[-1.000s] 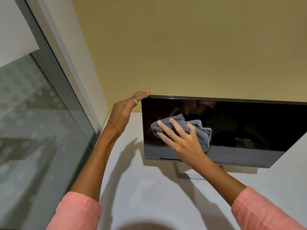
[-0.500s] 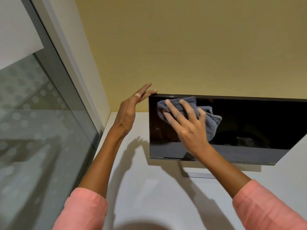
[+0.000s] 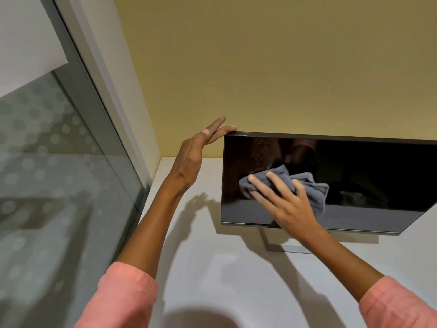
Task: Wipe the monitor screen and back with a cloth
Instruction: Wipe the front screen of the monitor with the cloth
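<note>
— Where does the monitor (image 3: 354, 176) stand?
— On the desk (image 3: 212, 268), before the wall (image 3: 283, 67), window (image 3: 59, 185) to its left.
— The hands?
— Left hand (image 3: 191, 159) at its top left corner; right hand (image 3: 283, 202) flat on the cloth (image 3: 314, 192), against the screen's lower left.
— And the stand (image 3: 279, 245)?
— Under it, probably; mostly hidden.

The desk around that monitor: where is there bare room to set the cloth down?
The white desk is bare in front of the monitor, between the two forearms, and left of it toward the glass partition. It is crowded at the screen's left part, where the right hand presses the cloth, and the left hand touches the corner.
</note>
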Demonstrator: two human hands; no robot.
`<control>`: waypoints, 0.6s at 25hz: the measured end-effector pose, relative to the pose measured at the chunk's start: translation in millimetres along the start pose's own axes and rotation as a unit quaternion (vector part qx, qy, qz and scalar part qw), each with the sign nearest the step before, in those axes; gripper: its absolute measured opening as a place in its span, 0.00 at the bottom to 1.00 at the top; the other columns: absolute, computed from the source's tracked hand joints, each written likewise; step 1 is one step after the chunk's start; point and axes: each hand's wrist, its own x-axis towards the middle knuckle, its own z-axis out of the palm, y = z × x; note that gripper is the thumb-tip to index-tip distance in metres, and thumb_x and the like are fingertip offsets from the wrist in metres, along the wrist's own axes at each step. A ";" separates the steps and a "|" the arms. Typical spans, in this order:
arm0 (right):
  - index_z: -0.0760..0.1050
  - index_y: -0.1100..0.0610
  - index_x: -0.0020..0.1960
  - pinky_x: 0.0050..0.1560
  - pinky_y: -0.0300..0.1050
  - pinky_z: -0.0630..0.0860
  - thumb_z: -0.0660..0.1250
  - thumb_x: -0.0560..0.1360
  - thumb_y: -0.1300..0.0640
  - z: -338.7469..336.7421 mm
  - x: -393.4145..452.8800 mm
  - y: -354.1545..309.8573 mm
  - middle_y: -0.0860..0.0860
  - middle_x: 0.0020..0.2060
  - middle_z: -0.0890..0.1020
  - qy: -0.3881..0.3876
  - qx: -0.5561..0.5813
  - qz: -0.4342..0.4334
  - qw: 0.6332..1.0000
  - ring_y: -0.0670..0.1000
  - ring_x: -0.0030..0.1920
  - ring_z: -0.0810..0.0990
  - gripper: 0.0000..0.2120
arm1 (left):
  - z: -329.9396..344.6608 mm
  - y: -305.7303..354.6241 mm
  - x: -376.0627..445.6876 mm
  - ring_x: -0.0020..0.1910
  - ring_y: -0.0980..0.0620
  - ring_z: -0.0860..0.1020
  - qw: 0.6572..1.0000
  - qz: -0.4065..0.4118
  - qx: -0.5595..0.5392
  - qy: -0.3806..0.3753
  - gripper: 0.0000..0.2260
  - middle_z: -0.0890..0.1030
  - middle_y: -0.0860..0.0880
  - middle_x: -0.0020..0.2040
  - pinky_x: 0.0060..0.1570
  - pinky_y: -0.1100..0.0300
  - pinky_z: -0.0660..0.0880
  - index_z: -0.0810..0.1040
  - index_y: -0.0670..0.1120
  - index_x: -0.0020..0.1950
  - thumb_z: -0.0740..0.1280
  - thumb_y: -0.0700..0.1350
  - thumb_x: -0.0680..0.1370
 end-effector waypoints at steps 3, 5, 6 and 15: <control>0.77 0.52 0.60 0.53 0.54 0.66 0.60 0.79 0.64 -17.5 35.6 17.3 0.49 0.69 0.72 0.055 -0.001 0.097 0.994 0.57 0.65 0.71 0.14 | -1.5 -2.9 2.1 0.71 0.57 0.65 1.000 -0.003 -0.014 -0.009 0.29 0.77 0.55 0.64 0.72 0.49 0.51 0.67 0.48 0.72 0.45 0.57 0.76; 0.78 0.51 0.59 0.52 0.53 0.65 0.59 0.79 0.64 -23.8 65.1 17.0 0.48 0.67 0.74 0.090 0.017 0.150 0.984 0.57 0.64 0.72 0.14 | -2.3 -3.3 2.8 0.71 0.59 0.64 1.000 -0.007 -0.018 -0.013 0.29 0.77 0.55 0.64 0.72 0.49 0.50 0.67 0.49 0.72 0.44 0.57 0.76; 0.79 0.51 0.58 0.52 0.53 0.65 0.59 0.80 0.64 -24.3 76.3 12.2 0.48 0.67 0.74 0.100 0.025 0.161 0.981 0.56 0.64 0.72 0.14 | -2.7 -3.5 3.2 0.71 0.59 0.64 1.000 -0.007 -0.021 -0.014 0.29 0.77 0.55 0.64 0.73 0.50 0.51 0.66 0.49 0.72 0.45 0.57 0.76; 0.76 0.53 0.62 0.52 0.54 0.68 0.61 0.78 0.62 7.0 47.8 -28.5 0.49 0.68 0.73 0.072 0.022 0.026 0.997 0.55 0.66 0.71 0.14 | -1.2 -5.8 3.2 0.71 0.58 0.65 1.000 -0.001 -0.016 -0.009 0.29 0.77 0.55 0.64 0.72 0.51 0.53 0.67 0.48 0.72 0.45 0.56 0.76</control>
